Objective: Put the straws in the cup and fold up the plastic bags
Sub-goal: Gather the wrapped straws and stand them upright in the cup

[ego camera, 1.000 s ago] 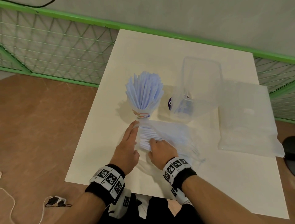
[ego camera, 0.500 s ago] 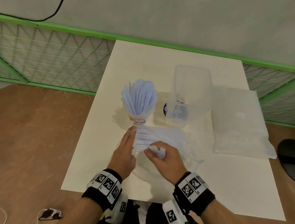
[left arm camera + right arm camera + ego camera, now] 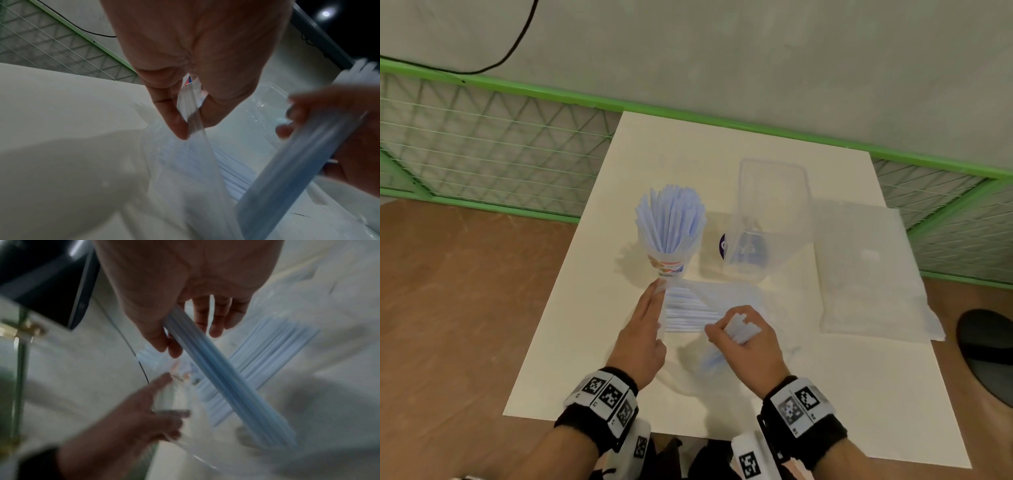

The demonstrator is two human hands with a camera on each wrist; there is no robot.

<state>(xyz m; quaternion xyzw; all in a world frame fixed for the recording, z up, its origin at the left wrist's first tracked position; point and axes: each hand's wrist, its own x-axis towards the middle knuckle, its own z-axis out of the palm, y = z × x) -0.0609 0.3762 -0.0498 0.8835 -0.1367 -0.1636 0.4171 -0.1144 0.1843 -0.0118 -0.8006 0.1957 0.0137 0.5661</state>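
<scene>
The left hand (image 3: 643, 329) pinches the open edge of the plastic bag (image 3: 191, 116) lying on the surface (image 3: 592, 308), probably to keep its mouth open and still, while the right hand (image 3: 748, 346) has its fingers curled around a bundle of straws (image 3: 226, 378). The cup (image 3: 669, 253) stands at 12 o'clock from the left hand, already full of straws. Half a second ago the bundle was lower on the bag; now it is lifted and tilted, out of the mouth.

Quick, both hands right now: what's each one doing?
Left hand: pinching the edge of the plastic bag between thumb and fingers.
Right hand: fingers curled round a bunch of straws, lifted off the table.
</scene>
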